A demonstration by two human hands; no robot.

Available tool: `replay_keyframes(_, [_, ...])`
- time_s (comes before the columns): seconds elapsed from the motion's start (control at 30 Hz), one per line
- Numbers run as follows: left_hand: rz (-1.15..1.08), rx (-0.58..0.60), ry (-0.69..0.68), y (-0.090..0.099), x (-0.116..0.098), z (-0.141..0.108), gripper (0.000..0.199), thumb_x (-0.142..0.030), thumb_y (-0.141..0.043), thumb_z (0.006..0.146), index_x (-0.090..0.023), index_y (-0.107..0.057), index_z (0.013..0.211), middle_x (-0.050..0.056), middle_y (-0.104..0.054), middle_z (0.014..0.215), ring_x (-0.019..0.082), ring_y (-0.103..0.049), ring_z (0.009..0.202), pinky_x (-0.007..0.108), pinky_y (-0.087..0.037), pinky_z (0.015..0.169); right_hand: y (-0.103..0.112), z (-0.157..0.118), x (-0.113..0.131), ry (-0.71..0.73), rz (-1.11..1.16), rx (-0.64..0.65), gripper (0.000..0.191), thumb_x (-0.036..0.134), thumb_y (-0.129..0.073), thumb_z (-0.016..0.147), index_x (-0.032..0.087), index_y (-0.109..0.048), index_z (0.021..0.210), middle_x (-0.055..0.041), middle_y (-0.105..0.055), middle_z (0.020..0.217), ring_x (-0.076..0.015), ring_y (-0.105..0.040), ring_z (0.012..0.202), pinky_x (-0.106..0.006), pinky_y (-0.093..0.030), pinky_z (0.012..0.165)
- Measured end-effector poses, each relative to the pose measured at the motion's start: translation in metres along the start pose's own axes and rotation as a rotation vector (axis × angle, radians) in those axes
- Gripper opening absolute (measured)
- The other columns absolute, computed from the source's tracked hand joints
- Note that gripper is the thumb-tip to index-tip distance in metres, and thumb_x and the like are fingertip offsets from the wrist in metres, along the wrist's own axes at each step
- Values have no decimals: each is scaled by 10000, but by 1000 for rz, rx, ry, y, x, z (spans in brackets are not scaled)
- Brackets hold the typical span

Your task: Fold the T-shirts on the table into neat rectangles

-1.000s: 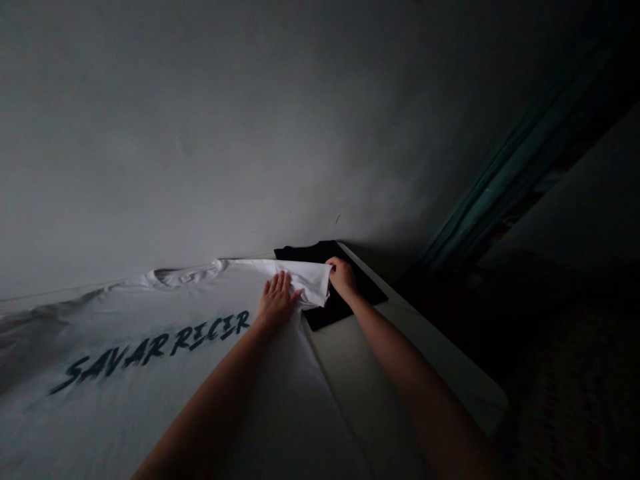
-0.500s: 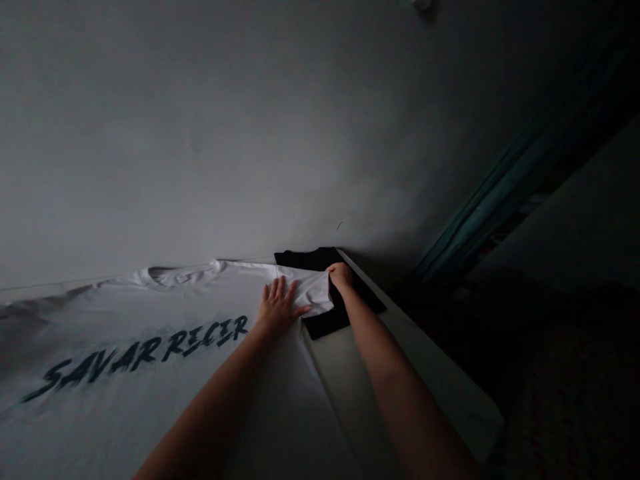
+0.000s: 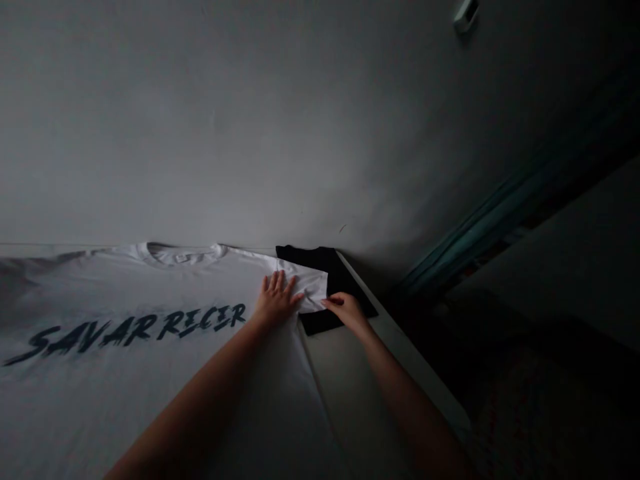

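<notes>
Dimly lit, a white T-shirt [image 3: 165, 380] (dark lettering [image 3: 131, 331] across it) lies spread on a desk [image 3: 337, 363] toward eight o'clock. At seven, the left hand [image 3: 277, 299] rests flat and splayed beside its sleeve [image 3: 311, 283]; at five, the right hand [image 3: 347, 309] pinches that sleeve's edge, overlapping black cloth [image 3: 350, 277] toward four.

Shirt [image 3: 125, 393]: white, dark blue-grey brush-stroke lettering [image 3: 125, 330]. Cloth [image 3: 345, 273]: plain black. Counter [image 3: 345, 373]: pale, plain. Wall [image 3: 200, 133]: grey. Curtain [image 3: 440, 257]: teal. Wall box [image 3: 467, 16]: white, dark panel.
</notes>
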State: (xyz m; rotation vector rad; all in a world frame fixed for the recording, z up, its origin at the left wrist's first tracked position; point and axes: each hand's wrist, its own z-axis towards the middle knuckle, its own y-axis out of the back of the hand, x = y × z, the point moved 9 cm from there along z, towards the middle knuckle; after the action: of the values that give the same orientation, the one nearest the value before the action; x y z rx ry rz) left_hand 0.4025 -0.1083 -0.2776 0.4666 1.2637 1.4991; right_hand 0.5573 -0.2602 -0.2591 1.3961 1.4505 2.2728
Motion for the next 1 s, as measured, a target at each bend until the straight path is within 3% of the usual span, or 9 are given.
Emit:
replay_keyframes(0.23, [50,30,-22,5,-4,0,581,-480,-318,1018,-227,-411,1533,182,-356,1598,380,-289,1489,589,-224,1181,-10,-5,19,142,-24,24,354,442,-756,682,185,-569,526,15,-563,601,-141,-526,622,-228,-363,567])
replay_keyframes(0.4, [87,51,-1,5,-4,1,628,-531,-333,1012,-201,-384,1545,213,-323,1605,381,-289,1489,580,-223,1182,-16,-4,5,27,-32,159,431,544,-690,727,167,-607,536,59,-411,477,-99,-389,509,-235,-229,498])
replay_keyframes(0.63, [80,41,13,3,-5,1,940,-789,-441,849,-173,-362,1555,247,-316,1598,418,-270,1488,598,-187,1193,-19,-8,-9,-59,-118,313,399,522,-777,653,180,-634,502,55,-431,418,-98,-404,438,-248,-222,462])
replay_keyframes(0.73, [64,35,15,2,-4,2,1024,-842,-468,787,-178,-358,1558,243,-314,1600,428,-263,1488,604,-173,1197,-12,17,-2,-13,-160,304,460,577,-786,650,188,-606,486,43,-469,426,-116,-475,454,-241,-281,468])
replay_keyframes(0.83, [64,36,14,1,-4,2,1056,-867,-461,763,-172,-369,1553,248,-315,1598,436,-261,1486,610,-169,1196,5,60,8,-16,-172,84,429,593,-748,728,170,-686,693,-43,-670,646,-192,-651,666,-248,-428,577])
replay_keyframes(0.9, [72,39,14,2,-4,2,1061,-871,-450,764,-159,-381,1547,256,-317,1594,436,-265,1485,606,-175,1195,9,87,12,-50,-177,-44,399,509,-782,735,145,-709,879,-125,-737,879,-248,-697,878,-279,-496,708])
replay_keyframes(1.0, [89,41,14,3,-4,1,1048,-864,-444,774,-153,-388,1543,258,-319,1592,424,-277,1484,590,-192,1197,-4,115,14,-75,-149,-59,390,346,-835,693,143,-706,1000,-136,-739,1010,-257,-695,984,-306,-522,810])
